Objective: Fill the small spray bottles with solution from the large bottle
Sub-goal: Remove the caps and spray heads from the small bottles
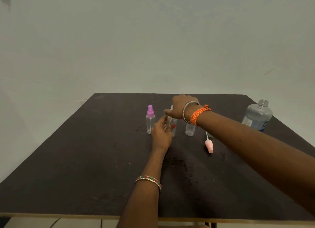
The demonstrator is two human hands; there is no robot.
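Observation:
My left hand [161,134] is wrapped around a small clear spray bottle [173,121] standing mid-table. My right hand [180,107] reaches across from the right and grips that bottle's pale spray cap [171,107] from above; most of the cap is hidden. To the left, apart, stands a small clear bottle with a purple spray cap [150,120]. Just right of my hands stands a capless small bottle [190,129]. A pink spray cap with its tube [209,145] lies on the table. The large clear bottle [258,116] stands uncapped at the right edge.
The dark table [85,159] has its near edge at the bottom of view and a plain pale wall behind its far edge. Another clear small bottle [211,135] is mostly hidden behind my right forearm. Faint wet marks show near the table's middle.

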